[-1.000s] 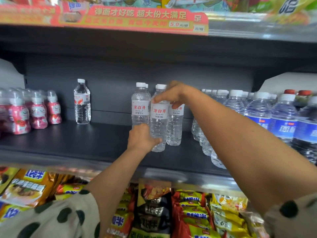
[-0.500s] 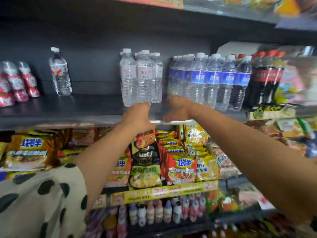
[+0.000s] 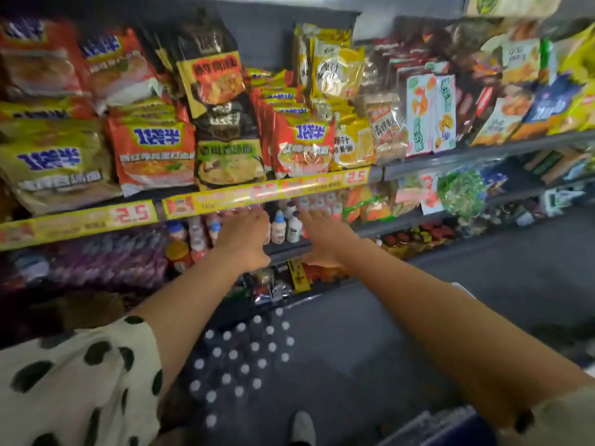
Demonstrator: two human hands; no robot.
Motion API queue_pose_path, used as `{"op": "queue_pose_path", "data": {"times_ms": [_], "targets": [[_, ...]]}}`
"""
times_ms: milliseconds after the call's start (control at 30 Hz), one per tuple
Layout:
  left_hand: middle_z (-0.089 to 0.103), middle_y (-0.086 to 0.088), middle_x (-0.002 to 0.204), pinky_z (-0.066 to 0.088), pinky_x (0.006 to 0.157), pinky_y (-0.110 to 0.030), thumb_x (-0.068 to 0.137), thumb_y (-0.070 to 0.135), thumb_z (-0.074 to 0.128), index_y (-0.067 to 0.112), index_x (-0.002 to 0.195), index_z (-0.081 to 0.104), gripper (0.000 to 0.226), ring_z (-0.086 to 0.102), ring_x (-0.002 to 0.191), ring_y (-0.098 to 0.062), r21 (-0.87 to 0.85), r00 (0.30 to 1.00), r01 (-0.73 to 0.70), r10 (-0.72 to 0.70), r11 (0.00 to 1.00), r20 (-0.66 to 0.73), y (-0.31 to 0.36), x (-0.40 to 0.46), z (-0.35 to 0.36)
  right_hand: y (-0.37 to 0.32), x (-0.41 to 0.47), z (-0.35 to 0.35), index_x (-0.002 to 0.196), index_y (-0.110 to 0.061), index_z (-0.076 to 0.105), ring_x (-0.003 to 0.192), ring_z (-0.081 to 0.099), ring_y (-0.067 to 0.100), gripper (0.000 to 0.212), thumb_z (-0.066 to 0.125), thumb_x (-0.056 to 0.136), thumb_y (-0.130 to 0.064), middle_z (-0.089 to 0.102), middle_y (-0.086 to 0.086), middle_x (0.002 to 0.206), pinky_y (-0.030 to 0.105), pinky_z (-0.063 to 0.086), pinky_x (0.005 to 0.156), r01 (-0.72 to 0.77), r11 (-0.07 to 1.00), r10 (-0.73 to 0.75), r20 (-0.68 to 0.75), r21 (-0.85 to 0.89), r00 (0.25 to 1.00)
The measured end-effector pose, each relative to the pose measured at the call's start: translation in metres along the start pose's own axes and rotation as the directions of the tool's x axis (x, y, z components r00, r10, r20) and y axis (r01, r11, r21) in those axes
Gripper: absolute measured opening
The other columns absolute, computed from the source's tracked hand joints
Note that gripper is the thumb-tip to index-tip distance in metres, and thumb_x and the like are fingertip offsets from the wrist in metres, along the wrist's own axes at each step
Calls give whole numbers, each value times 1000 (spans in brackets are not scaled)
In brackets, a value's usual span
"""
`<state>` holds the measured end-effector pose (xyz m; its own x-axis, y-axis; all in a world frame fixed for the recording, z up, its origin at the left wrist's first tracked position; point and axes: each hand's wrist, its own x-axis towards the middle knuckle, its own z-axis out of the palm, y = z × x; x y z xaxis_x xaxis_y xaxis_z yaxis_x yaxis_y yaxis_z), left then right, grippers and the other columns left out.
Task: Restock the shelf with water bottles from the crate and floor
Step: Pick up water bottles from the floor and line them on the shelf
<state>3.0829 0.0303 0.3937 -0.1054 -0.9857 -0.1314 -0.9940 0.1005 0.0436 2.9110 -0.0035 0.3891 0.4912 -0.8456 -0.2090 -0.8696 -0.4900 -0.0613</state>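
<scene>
Several water bottles [image 3: 240,358] stand packed together on the dark floor at the foot of the shelves, seen from above as a cluster of white caps. My left hand [image 3: 246,241] and my right hand [image 3: 322,239] are both stretched forward and down above them, fingers extended and holding nothing. Both hands hover in front of a lower shelf of small drink bottles. The water shelf itself is out of view above.
Instant noodle packs [image 3: 154,152] fill the shelf behind a yellow price strip [image 3: 267,189]. Snack bags [image 3: 431,114] sit to the right. Small drink bottles [image 3: 286,225] line the lower shelf. A blue crate edge [image 3: 441,426] shows at the bottom right, and a shoe [image 3: 302,428] beside it.
Both hands have let go of the bottles on the water shelf and dropped down. My view has tilted from that shelf to the lower shelves and the floor.
</scene>
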Motion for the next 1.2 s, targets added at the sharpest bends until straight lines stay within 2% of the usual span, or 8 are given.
{"op": "queue_pose_path", "data": {"times_ms": [133,267,400,500,733,933,1067,1200], "targets": [[56,-8,119,48,82,-37,75,34,76,13,125,49,61,56,108,-29,-21,989,1,3,1000,149,7,15,97,14,13,99,141,-5,26,129,36,34,81,71,80,-34,35,14,140,41,38,98,-13,999,8,121,40,993],[57,-6,120,47,88,-38,75,37,75,13,123,50,59,56,110,-28,-5,976,-16,17,1000,217,12,37,198,35,32,208,144,-6,21,133,30,34,81,68,85,-35,29,14,145,42,34,103,-51,995,28,254,85,967],[54,-8,126,42,95,-37,78,33,71,13,133,44,64,52,117,-28,-54,950,-21,36,998,311,15,61,310,55,60,325,147,-9,20,135,32,32,83,68,84,-36,27,12,149,40,34,103,-99,991,61,348,95,936],[57,-3,121,46,93,-37,81,37,67,18,130,48,56,54,113,-24,-55,931,-14,33,998,364,16,78,398,63,83,411,145,-10,24,131,36,30,80,69,82,-31,30,13,147,38,36,101,-96,992,58,389,80,919],[49,-4,132,42,97,-36,81,27,68,20,131,42,57,49,122,-25,-57,884,22,7,998,468,21,96,553,58,130,583,141,-13,28,125,41,31,68,65,83,-20,37,12,138,39,39,98,-63,996,28,450,62,893],[47,-2,136,40,100,-32,85,22,66,22,135,41,56,47,125,-22,-136,870,96,-17,986,492,13,107,627,53,158,662,144,-16,27,125,41,34,65,56,87,-8,35,16,138,40,38,100,14,1000,-22,492,20,870],[51,-2,131,40,97,-31,85,19,66,20,129,46,48,49,121,-22,-181,877,130,-28,975,479,12,111,640,55,166,673,141,-15,34,117,49,36,51,44,92,-1,34,19,137,43,43,94,8,999,-28,496,42,868],[53,-4,127,42,93,-31,84,18,68,18,126,48,46,51,118,-23,-192,879,149,-41,970,475,10,113,625,56,168,656,137,-11,37,111,55,37,48,47,91,0,36,20,135,44,46,90,37,998,-61,499,59,864]]}}
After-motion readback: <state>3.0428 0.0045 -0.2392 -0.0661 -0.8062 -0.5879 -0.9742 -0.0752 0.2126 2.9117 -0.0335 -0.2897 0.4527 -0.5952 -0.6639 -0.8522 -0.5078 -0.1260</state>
